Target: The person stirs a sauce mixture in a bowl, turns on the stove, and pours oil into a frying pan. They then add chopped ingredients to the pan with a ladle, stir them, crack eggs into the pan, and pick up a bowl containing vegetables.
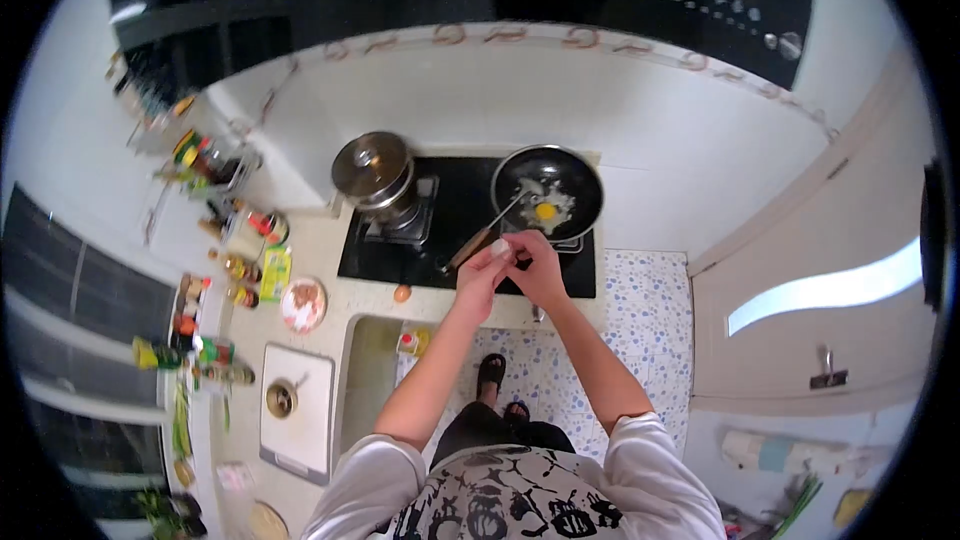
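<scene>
My left hand [482, 278] and my right hand [538, 268] meet in front of the stove, fingers closed around a small whitish eggshell [502, 248]. Just beyond them, a black frying pan [583, 175] on the right burner holds a cracked egg [545, 211] with a whole yellow yolk and spread white. A spatula [476, 243] with a brown handle rests with its blade in the pan, its handle end close to my left hand. Much of the shell is covered by my fingers, and the pan's handle is hard to make out behind my hands.
A lidded steel pot [373, 170] stands on the left burner. One brown egg [402, 293] lies near the counter's front edge. Further left are a plate of meat [303, 304], several bottles and a white cutting board [318, 390] carrying a small bowl [281, 399].
</scene>
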Tool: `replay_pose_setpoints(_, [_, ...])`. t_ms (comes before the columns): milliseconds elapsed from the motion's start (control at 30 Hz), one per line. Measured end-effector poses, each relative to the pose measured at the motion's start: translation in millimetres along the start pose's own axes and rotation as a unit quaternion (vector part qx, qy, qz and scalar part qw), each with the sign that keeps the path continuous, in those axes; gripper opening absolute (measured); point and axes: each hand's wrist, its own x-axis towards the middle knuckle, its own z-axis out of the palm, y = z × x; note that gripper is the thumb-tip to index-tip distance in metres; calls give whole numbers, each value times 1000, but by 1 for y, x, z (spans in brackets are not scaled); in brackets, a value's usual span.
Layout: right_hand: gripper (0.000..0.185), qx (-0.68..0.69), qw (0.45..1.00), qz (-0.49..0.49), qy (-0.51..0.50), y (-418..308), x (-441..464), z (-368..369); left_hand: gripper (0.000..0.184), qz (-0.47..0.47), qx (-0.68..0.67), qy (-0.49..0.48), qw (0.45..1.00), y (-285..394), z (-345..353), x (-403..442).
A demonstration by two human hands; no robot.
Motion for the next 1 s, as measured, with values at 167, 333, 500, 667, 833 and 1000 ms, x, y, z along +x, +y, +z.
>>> replay_pose_setpoints(167, [45, 56, 997, -51, -9, -22, -46, 54, 24, 45, 39, 121, 991, -7, -52, -59])
replay_pose_setpoints(333, [37, 61, 989, 118, -69, 5, -78, 126, 26, 90, -3, 204, 975, -6, -120, -125])
replay_pose_setpoints(500, [36, -193, 964, -21, -185, 48, -65, 209, 40, 130, -54, 311, 940, 0, -164, -204])
replay_pose_setpoints(667, [39, -311, 880, -175, -314, 69, -32, 266, 51, 133, -91, 402, 901, 3, -201, -289])
replay_pose_setpoints(833, [25, -400, 827, -194, -345, 118, -18, 316, 51, 156, -112, 482, 855, -6, -244, -370])
replay_pose_setpoints(1000, [14, -372, 870, -165, -279, 115, -23, 334, 54, 184, -154, 513, 824, -4, -277, -439])
